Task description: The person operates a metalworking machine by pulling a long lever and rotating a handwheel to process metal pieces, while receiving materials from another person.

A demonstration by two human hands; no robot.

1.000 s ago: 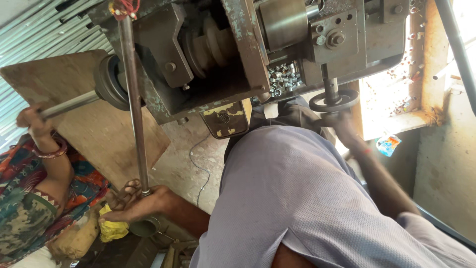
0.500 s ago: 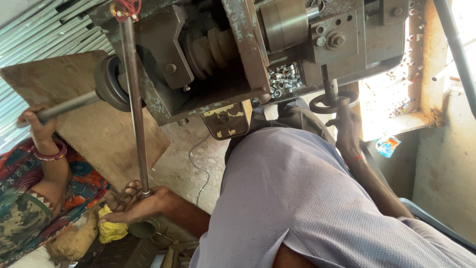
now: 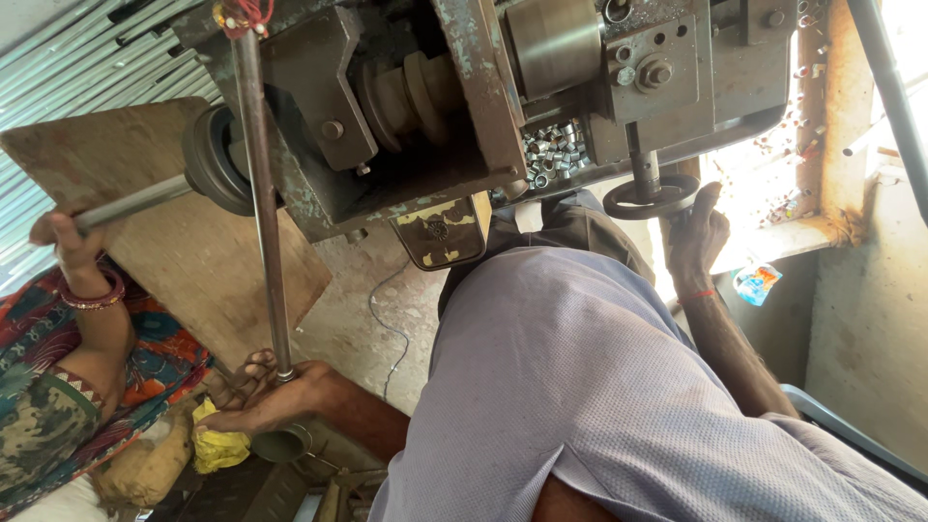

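Steel lever rod [image 3: 261, 203] runs down from the grey-green machine [image 3: 435, 106], and the left hand [image 3: 259, 398] is wrapped around its lower end, fingers clenched on it. Up on the other side, the right hand [image 3: 696, 237] grips the rim of the small black handwheel [image 3: 650, 197] under the machine, thumb over the rim. Off to the side, a co-worker's hand [image 3: 70, 242] holds a thin metal bar [image 3: 130, 205] at the machine's spindle.
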